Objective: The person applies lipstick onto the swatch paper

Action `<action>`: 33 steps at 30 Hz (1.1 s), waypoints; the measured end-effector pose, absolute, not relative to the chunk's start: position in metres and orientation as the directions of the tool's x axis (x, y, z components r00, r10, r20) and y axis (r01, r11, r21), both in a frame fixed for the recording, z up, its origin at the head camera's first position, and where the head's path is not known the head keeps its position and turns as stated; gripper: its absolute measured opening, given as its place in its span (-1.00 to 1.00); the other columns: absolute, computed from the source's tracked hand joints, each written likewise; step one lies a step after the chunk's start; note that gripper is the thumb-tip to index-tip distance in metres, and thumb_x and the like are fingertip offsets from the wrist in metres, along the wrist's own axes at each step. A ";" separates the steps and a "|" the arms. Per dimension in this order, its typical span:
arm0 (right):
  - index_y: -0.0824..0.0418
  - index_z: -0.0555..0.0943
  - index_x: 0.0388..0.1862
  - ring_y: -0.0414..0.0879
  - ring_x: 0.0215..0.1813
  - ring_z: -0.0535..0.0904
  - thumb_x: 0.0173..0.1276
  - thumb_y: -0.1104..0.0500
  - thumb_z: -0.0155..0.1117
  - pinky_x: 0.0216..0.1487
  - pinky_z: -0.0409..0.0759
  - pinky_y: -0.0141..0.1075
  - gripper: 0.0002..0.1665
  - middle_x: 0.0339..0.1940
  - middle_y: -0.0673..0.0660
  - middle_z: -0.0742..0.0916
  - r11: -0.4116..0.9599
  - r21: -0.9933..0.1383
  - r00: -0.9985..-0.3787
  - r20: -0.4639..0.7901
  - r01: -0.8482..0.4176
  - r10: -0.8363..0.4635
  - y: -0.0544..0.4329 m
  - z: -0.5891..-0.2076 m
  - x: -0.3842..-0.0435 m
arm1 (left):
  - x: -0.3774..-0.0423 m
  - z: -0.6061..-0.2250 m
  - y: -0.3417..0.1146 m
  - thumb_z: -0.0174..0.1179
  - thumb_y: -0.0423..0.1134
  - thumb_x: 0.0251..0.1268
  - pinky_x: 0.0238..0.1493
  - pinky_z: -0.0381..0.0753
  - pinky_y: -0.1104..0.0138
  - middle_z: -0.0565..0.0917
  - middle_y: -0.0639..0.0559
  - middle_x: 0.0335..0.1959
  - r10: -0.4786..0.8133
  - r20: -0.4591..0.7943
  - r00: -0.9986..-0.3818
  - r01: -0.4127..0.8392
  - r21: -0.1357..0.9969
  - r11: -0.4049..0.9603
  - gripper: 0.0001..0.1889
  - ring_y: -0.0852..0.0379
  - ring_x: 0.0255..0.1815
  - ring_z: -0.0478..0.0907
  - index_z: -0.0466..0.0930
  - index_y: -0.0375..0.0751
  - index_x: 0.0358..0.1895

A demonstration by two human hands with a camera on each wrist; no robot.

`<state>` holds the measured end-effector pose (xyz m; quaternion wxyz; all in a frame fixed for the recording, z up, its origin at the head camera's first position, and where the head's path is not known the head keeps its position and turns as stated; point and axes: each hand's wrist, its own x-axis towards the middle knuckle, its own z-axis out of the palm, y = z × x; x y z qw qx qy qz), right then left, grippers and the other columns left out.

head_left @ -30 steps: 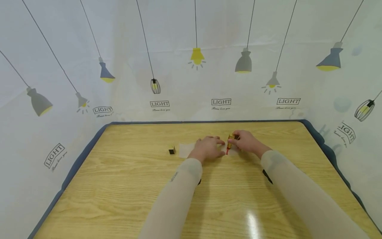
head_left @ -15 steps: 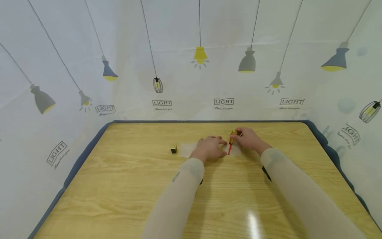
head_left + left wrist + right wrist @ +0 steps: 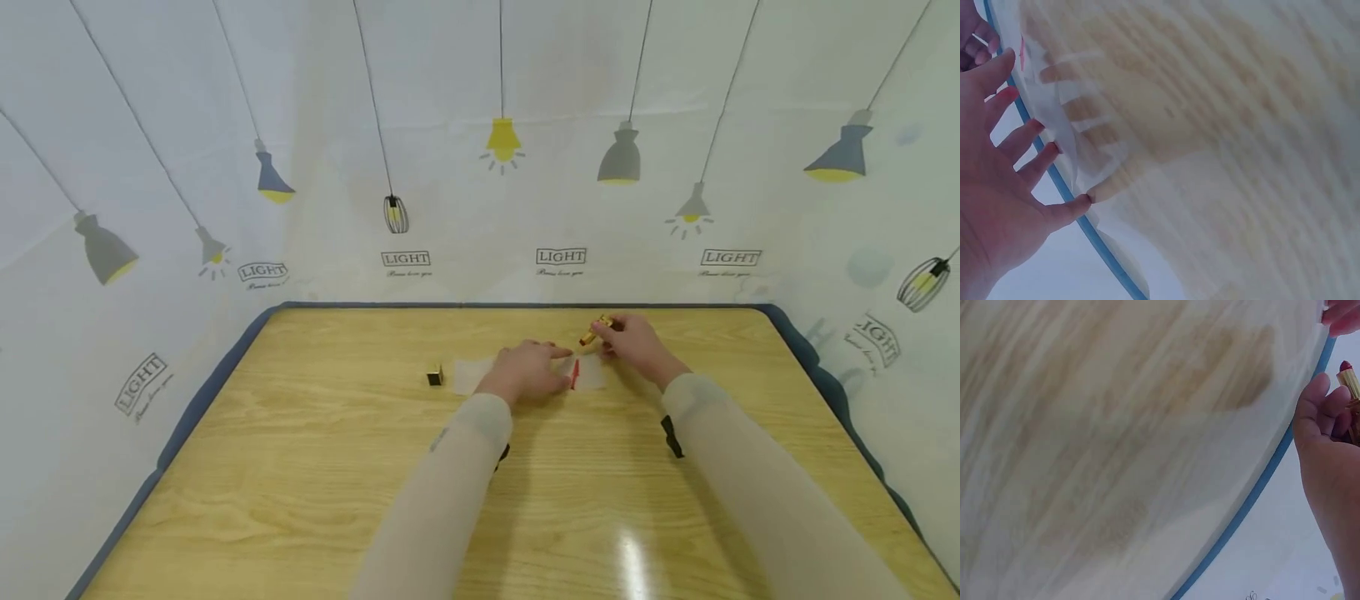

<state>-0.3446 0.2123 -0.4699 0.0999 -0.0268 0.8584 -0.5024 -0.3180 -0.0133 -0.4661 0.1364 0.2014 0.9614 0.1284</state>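
Note:
My right hand point(image 3: 633, 340) grips a gold lipstick point(image 3: 597, 329) above the far right end of a white paper sheet point(image 3: 468, 377). In the right wrist view, the red tip of the lipstick point(image 3: 1349, 381) stands out past the thumb and fingers. A red streak point(image 3: 575, 375) marks the paper, just right of my left fingertips. Spread fingers of my left hand point(image 3: 527, 369) rest on the sheet and cover its middle. The left wrist view shows those fingertips along the thin paper point(image 3: 1060, 125).
A small gold cap point(image 3: 435, 377) with a dark face stands left of the paper on the wood-grain table point(image 3: 322, 450). A blue edge strip runs round the table, with a lamp-patterned white cloth point(image 3: 465, 208) behind it.
The lipstick, upright with its tip at the streak before, has lifted off, tilted and moved up and right with my right hand. My left hand stays in place.

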 end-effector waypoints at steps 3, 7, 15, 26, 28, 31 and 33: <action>0.45 0.52 0.30 0.03 -0.02 0.70 0.73 -0.06 0.09 0.10 0.80 -0.17 -0.42 0.06 0.35 0.68 0.469 -0.882 -0.978 -0.134 0.045 -0.158 0.208 -0.463 -0.342 | -0.323 -0.463 -0.021 0.17 0.20 0.55 0.63 0.31 -0.21 0.41 0.11 0.65 0.443 -0.221 -0.869 0.357 0.339 0.870 -0.33 -0.08 0.67 0.33 0.27 0.40 0.65; 0.45 0.55 0.29 -0.04 -0.12 0.69 0.71 -0.04 0.13 0.04 0.80 -0.20 -0.44 -0.12 0.15 0.70 0.427 -0.904 -0.975 -0.099 0.006 -0.198 0.203 -0.455 -0.343 | -0.330 -0.451 -0.034 0.22 0.14 0.55 0.65 0.32 -0.14 0.42 0.10 0.65 0.487 -0.222 -0.845 0.415 0.304 0.858 -0.25 -0.08 0.63 0.39 0.19 0.22 0.70; 0.40 0.58 0.11 0.09 -0.12 0.65 0.69 -0.08 0.16 0.10 0.76 -0.01 -0.49 -0.25 0.11 0.65 0.458 -0.887 -0.960 -0.070 -0.063 -0.269 0.178 -0.447 -0.336 | -0.333 -0.431 -0.064 0.33 0.13 0.48 0.75 -0.03 -0.25 0.44 0.09 0.63 0.472 -0.287 -0.834 0.434 0.188 0.881 -0.33 -0.06 0.70 0.28 0.41 0.21 0.59; 0.26 0.64 0.01 -0.02 -0.38 0.56 0.67 -0.05 0.21 -0.43 0.55 -0.29 -0.63 -0.11 0.35 0.72 0.578 -0.804 -0.933 -0.089 -0.139 -0.348 0.134 -0.460 -0.314 | -0.329 -0.439 -0.086 0.26 0.25 0.48 0.67 -0.22 -0.45 0.33 0.11 0.70 0.426 -0.334 -0.841 0.435 0.051 0.899 -0.34 -0.10 0.76 0.12 0.38 0.37 0.60; 0.27 0.64 0.00 -0.08 -0.48 0.48 0.67 -0.05 0.23 -0.50 0.52 -0.29 -0.63 -0.13 0.33 0.71 0.583 -0.801 -0.933 -0.097 -0.133 -0.346 0.131 -0.462 -0.313 | -0.327 -0.441 -0.086 0.25 0.27 0.47 0.66 -0.23 -0.47 0.32 0.10 0.70 0.421 -0.324 -0.847 0.431 0.043 0.901 -0.34 -0.11 0.76 0.13 0.39 0.37 0.59; 0.27 0.64 -0.02 -0.11 -0.43 0.49 0.65 -0.04 0.25 -0.43 0.53 -0.31 -0.64 -0.16 0.26 0.71 0.603 -0.786 -0.934 -0.099 -0.139 -0.344 0.128 -0.464 -0.313 | -0.324 -0.443 -0.086 0.25 0.31 0.44 0.65 -0.23 -0.48 0.33 0.09 0.69 0.402 -0.309 -0.862 0.413 0.031 0.910 -0.32 -0.13 0.76 0.13 0.41 0.37 0.58; 0.27 0.65 -0.04 -0.08 -0.30 0.53 0.64 -0.03 0.27 -0.31 0.54 -0.31 -0.65 -0.17 0.21 0.71 0.620 -0.770 -0.936 -0.092 -0.150 -0.341 0.125 -0.465 -0.315 | -0.322 -0.444 -0.087 0.26 0.34 0.42 0.65 -0.24 -0.48 0.33 0.09 0.69 0.389 -0.299 -0.871 0.398 0.032 0.917 -0.31 -0.13 0.76 0.13 0.42 0.37 0.57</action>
